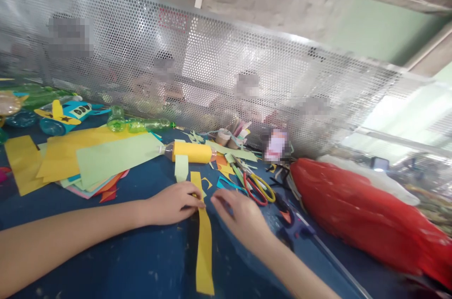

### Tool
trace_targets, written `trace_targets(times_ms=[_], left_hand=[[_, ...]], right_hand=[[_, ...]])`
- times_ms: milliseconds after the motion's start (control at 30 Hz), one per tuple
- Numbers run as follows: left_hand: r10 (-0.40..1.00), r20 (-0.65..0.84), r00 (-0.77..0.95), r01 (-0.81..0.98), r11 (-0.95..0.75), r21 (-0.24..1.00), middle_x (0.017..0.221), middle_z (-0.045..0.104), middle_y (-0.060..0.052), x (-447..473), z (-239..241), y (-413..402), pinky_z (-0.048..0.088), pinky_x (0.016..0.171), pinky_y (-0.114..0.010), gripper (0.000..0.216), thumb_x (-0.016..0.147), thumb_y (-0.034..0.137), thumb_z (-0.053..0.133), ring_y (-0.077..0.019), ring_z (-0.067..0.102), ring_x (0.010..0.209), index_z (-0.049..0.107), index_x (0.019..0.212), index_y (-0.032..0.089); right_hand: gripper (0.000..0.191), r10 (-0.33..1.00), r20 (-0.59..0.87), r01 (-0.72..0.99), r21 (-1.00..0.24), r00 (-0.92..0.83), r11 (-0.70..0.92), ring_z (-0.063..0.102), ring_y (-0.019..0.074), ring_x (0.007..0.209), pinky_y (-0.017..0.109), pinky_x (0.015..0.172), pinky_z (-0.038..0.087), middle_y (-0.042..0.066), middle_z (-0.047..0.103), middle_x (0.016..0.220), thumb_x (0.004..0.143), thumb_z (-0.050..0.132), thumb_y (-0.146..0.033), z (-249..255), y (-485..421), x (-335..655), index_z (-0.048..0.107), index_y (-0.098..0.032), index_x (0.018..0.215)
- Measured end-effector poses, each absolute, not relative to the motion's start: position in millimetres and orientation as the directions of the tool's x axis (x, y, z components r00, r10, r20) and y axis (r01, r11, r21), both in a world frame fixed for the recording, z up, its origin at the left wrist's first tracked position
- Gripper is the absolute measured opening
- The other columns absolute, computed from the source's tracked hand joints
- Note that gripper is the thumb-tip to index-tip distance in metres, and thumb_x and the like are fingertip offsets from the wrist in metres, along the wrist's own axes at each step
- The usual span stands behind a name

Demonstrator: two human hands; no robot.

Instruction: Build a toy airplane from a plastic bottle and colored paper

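A long yellow paper strip (204,247) lies on the blue table (148,261), running toward me. My left hand (174,204) rests on its upper part, fingers curled and pressing on the strip. My right hand (240,216) hovers just right of the strip, fingers bent, with nothing visible in them. Beyond the hands lies a bottle wrapped in yellow paper (190,152), with a pale green strip (181,167) beside it.
Stacked yellow and green paper sheets (88,155) lie at left. Scissors (256,186) and paper scraps sit behind my right hand. A red plastic bag (360,216) fills the right. A bottle plane (67,115) and green bottles (141,125) stand by the perforated metal screen (212,68).
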State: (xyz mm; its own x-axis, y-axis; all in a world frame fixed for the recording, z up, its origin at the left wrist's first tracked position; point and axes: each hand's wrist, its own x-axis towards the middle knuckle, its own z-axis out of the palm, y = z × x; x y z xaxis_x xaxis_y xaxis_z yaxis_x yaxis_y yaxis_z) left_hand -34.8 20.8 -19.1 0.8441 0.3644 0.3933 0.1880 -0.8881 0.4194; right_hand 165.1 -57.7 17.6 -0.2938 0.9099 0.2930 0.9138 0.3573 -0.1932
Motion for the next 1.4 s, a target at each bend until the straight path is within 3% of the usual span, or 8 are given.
trace_targets(times_ms=[133,200,300,500,767,933,1133,1400], left_hand=[[0.313,0.394,0.864,0.121,-0.890,0.440,0.106,0.063,-0.009,-36,-15,18,0.044,0.085,-0.033,0.034,0.085,0.016,0.043,-0.0218,0.056,0.097,0.065,0.109,0.026],[0.259,0.397,0.880,0.067,-0.897,0.437,0.105,0.064,-0.009,-36,-13,17,0.044,0.086,-0.034,0.035,0.086,0.017,0.041,-0.0223,0.056,0.098,0.064,0.111,0.026],[0.205,0.399,0.894,0.026,-0.912,0.409,0.105,0.064,-0.009,-36,-11,15,0.044,0.087,-0.035,0.036,0.087,0.017,0.040,-0.0226,0.056,0.099,0.062,0.113,0.027],[0.195,0.393,0.899,0.034,-0.925,0.379,0.104,0.065,-0.009,-35,-9,13,0.043,0.087,-0.034,0.036,0.083,0.014,0.041,-0.0228,0.057,0.099,0.064,0.110,0.024],[0.204,0.402,0.893,0.016,-0.905,0.424,0.103,0.066,-0.007,-37,-4,11,0.041,0.090,-0.039,0.035,0.071,0.013,0.050,-0.0253,0.059,0.094,0.068,0.100,0.024],[0.183,0.405,0.896,-0.012,-0.901,0.435,0.102,0.066,-0.008,-37,-2,11,0.043,0.086,-0.036,0.032,0.078,0.015,0.046,-0.0245,0.059,0.095,0.068,0.100,0.022],[0.198,0.458,0.867,0.026,-0.935,0.354,0.100,0.066,-0.008,-33,-12,11,0.045,0.086,-0.035,0.027,0.076,0.019,0.051,-0.0222,0.059,0.093,0.067,0.098,0.019],[0.172,0.429,0.887,0.028,-0.946,0.322,0.105,0.061,-0.008,-35,-20,15,0.044,0.091,-0.034,0.040,0.065,0.016,0.056,-0.0220,0.057,0.097,0.065,0.104,0.020]], right_hand=[[0.014,0.905,0.399,0.982,0.164,-0.148,0.088,0.056,0.0253,0.088,0.037,0.076,0.042,0.009,0.063,0.090,0.081,0.054,-0.023,4,-27,213,0.058,-0.019,0.094],[0.024,0.914,0.405,0.968,0.225,0.012,-0.113,0.056,0.0273,0.086,0.036,0.071,0.042,0.013,0.061,0.094,0.079,0.058,-0.031,-2,-19,234,0.056,-0.018,0.099],[0.034,0.931,0.321,0.946,0.207,0.173,-0.248,0.058,0.0283,0.082,0.033,0.064,0.041,0.013,0.061,0.088,0.080,0.054,-0.047,-6,-15,255,0.054,-0.018,0.098],[0.025,0.926,0.330,0.981,0.002,0.185,-0.196,0.059,0.0258,0.074,0.032,0.064,0.040,0.008,0.058,0.076,0.075,0.057,-0.040,-13,-6,268,0.049,-0.019,0.087],[0.023,0.856,0.461,0.972,-0.140,0.235,-0.191,0.055,0.0257,0.086,0.032,0.073,0.043,0.010,0.059,0.085,0.081,0.047,-0.039,-20,11,283,0.046,-0.019,0.091],[0.033,0.837,0.516,0.983,-0.107,0.183,-0.149,0.053,0.0284,0.091,0.036,0.079,0.041,0.014,0.059,0.088,0.081,0.051,-0.045,-19,24,288,0.051,-0.015,0.095],[0.026,0.872,0.483,0.997,-0.016,0.076,-0.078,0.055,0.0259,0.092,0.036,0.083,0.039,0.012,0.062,0.093,0.084,0.048,-0.038,-15,26,289,0.062,-0.016,0.086],[0.021,0.940,0.340,0.997,0.070,0.013,-0.039,0.058,0.0197,0.061,0.027,0.058,0.038,0.005,0.065,0.065,0.084,0.048,-0.025,-12,15,276,0.066,-0.019,0.076]])
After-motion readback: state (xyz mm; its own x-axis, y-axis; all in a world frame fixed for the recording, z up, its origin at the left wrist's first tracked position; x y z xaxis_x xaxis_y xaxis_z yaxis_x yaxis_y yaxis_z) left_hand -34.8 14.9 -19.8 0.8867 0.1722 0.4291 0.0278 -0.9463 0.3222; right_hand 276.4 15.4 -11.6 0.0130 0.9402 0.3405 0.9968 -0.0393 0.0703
